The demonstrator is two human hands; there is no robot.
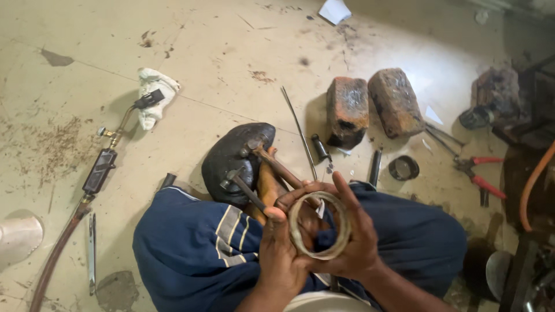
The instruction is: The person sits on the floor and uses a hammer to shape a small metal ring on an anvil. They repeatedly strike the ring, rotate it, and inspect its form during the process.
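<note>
Ring of dull metal between left hand and right hand.

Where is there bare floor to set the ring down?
Bare floor lies between the white rag and the bricks, and left of the torch. It is crowded right of the bricks, around the pliers. Both hands, left hand and right hand, hold the ring.
</note>
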